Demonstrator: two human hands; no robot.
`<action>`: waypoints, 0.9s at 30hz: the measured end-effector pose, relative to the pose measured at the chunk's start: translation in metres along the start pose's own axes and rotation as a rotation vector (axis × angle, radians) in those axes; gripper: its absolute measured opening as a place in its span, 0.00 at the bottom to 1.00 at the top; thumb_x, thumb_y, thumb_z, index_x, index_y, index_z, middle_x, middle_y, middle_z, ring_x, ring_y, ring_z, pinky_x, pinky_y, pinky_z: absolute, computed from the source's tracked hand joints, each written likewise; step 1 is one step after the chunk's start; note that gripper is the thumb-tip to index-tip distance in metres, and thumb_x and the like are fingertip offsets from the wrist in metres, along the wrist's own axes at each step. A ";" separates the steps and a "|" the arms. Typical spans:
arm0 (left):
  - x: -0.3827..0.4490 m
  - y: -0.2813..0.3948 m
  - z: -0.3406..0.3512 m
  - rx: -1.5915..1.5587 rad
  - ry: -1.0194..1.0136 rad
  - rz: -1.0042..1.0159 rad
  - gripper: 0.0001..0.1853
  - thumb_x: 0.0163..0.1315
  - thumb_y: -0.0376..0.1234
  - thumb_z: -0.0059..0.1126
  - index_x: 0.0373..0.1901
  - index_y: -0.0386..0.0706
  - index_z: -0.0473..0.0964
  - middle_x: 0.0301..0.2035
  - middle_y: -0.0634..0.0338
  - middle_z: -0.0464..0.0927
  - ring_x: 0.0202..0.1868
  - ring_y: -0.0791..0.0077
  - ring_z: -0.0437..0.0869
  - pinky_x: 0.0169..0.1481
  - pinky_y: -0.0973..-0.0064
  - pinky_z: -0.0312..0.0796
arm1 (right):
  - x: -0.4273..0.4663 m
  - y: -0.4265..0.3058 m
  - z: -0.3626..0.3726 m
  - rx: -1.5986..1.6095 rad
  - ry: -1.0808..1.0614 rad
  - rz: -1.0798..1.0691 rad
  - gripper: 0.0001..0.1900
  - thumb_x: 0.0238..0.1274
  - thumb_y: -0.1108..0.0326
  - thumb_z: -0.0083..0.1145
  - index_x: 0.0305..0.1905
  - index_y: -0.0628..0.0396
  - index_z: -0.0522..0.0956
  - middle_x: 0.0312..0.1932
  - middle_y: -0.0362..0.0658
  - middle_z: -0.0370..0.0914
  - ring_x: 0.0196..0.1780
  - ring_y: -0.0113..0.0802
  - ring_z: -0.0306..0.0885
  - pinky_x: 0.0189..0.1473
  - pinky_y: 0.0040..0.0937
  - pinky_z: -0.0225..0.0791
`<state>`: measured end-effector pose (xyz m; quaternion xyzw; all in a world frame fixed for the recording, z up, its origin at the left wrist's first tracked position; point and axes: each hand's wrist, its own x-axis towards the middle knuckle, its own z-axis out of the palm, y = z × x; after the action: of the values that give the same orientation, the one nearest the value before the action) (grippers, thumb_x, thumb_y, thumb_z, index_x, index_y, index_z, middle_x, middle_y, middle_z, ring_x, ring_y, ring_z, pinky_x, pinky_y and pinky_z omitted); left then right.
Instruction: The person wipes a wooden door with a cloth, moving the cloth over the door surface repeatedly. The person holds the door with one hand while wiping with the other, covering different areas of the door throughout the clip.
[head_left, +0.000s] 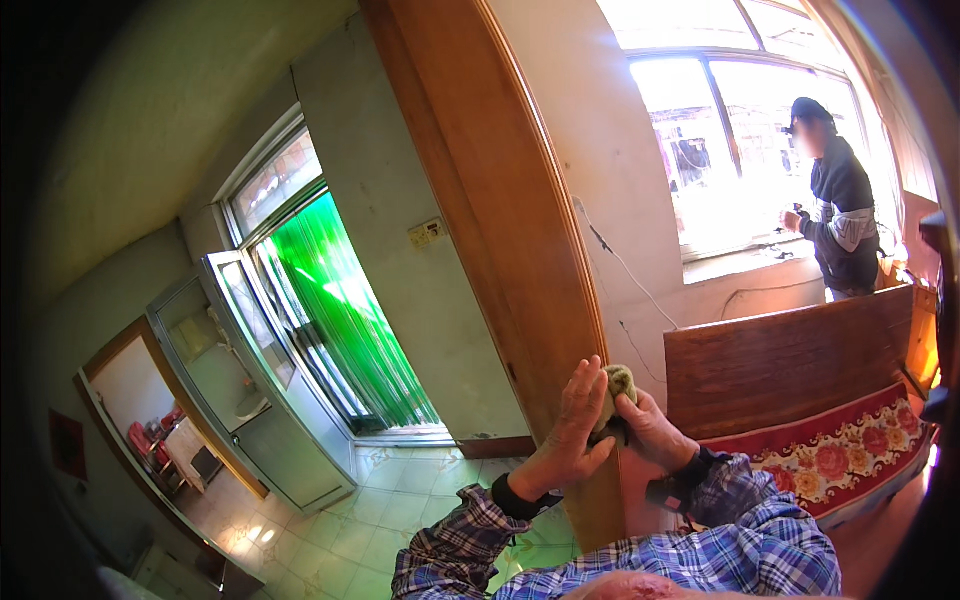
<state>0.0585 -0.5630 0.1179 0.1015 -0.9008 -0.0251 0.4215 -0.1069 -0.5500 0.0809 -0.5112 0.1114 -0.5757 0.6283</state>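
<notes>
An olive-green cloth (621, 382), bunched up, is gripped in my right hand (658, 439) with the thumb on its near side. Beside it, my left hand (564, 431) is raised with its fingers stretched upward and the thumb apart. The cloth lies close to the left palm; whether they touch is hidden. Both hands are in front of a tall brown wooden door frame (495, 195), near its right edge. I cannot tell if either hand touches the wood. Plaid sleeves with dark cuffs cover both my arms.
To the right stands a wooden bench backrest (787, 360) above a red floral seat cover (832, 457). A person (844, 202) in a dark cap stands by the bright window (712, 150). Left are a green strip curtain (330, 300), an open door (262, 352) and tiled floor (405, 495).
</notes>
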 end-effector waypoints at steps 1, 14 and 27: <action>-0.001 0.002 -0.001 -0.043 0.012 -0.023 0.47 0.52 0.29 0.59 0.72 0.39 0.43 0.70 0.44 0.40 0.73 0.48 0.40 0.73 0.57 0.39 | 0.006 -0.005 -0.001 -0.029 0.009 0.011 0.21 0.68 0.56 0.51 0.58 0.59 0.67 0.50 0.39 0.72 0.50 0.26 0.73 0.50 0.26 0.70; -0.011 -0.026 -0.018 0.242 0.454 -0.173 0.39 0.60 0.33 0.55 0.70 0.38 0.48 0.69 0.46 0.48 0.72 0.47 0.44 0.73 0.55 0.42 | 0.134 -0.141 0.060 -1.877 0.192 -1.325 0.24 0.37 0.67 0.71 0.47 0.47 0.76 0.52 0.38 0.73 0.45 0.43 0.76 0.47 0.35 0.71; -0.010 -0.101 -0.044 0.358 0.378 -0.169 0.46 0.55 0.38 0.63 0.70 0.36 0.45 0.68 0.42 0.45 0.69 0.40 0.46 0.70 0.50 0.46 | 0.140 -0.126 0.071 -2.300 -0.225 -1.332 0.26 0.42 0.63 0.63 0.53 0.38 0.76 0.65 0.40 0.60 0.61 0.46 0.62 0.58 0.46 0.64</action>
<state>0.1150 -0.6578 0.1250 0.2522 -0.7846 0.1186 0.5538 -0.0881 -0.6077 0.2732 -0.7479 0.2090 -0.3048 -0.5514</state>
